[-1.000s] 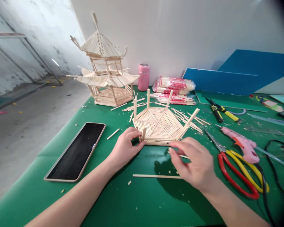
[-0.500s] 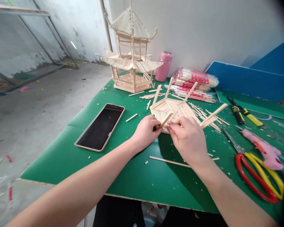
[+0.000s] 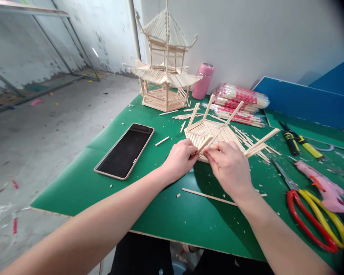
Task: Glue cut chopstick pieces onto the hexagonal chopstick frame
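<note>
A hexagonal roof panel of thin wooden sticks (image 3: 209,131) lies on the green table (image 3: 149,198), with several sticks jutting up from its corners. My left hand (image 3: 180,158) pinches the near corner post of the panel. My right hand (image 3: 229,166) is closed on the panel's near edge right beside it, fingertips almost touching the left hand's. A single long stick (image 3: 206,196) lies on the mat just in front of both hands.
A finished two-tier stick pagoda (image 3: 164,72) stands at the back. A phone (image 3: 125,150) lies to the left. Right of my hands lie red-and-yellow scissors (image 3: 312,214), a pink glue gun (image 3: 322,186), yellow pliers (image 3: 296,140). Packs of chopsticks (image 3: 240,97) and a pink bottle (image 3: 205,81) sit by the wall.
My right hand moved up from the mat onto the panel's near corner, meeting my left hand. The view shifted back and left; in the last half second the hands barely moved.
</note>
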`<action>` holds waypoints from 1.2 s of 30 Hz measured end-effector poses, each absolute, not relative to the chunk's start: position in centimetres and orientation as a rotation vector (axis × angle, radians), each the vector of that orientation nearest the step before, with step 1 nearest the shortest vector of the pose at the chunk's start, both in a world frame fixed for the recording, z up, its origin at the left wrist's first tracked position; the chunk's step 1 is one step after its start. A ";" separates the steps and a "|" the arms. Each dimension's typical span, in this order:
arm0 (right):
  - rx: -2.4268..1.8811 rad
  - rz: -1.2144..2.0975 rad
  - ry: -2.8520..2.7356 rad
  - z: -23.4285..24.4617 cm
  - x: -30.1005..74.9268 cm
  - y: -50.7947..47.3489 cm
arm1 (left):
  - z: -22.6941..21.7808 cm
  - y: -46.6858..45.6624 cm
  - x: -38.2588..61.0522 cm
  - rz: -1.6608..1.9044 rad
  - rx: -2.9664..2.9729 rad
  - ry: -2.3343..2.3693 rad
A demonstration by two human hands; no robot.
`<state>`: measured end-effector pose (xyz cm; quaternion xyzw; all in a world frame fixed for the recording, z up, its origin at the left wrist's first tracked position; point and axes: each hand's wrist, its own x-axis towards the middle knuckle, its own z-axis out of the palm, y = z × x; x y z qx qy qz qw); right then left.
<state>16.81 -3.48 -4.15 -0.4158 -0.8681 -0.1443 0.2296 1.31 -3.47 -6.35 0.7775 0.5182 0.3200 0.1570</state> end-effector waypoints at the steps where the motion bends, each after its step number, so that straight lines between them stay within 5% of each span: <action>1: -1.141 -0.393 -2.388 -4.2 16.8 -3.5 | -6.4 -3.5 1.3 0.915 2.227 1.483; 20: -1.141 -0.325 -2.343 -3.9 17.1 -4.0 | -6.2 -3.6 1.5 0.899 2.210 1.522; 26: -1.013 -0.166 -2.153 -2.7 20.3 -6.7 | -5.7 -3.7 1.4 0.926 2.166 1.583; 33: -1.361 0.023 -1.626 -3.2 25.5 -5.7 | -3.9 -5.9 0.9 1.060 2.071 1.921; 36: -1.363 0.263 -1.574 -3.7 25.8 -4.4 | -3.3 -7.6 2.1 1.091 2.315 1.672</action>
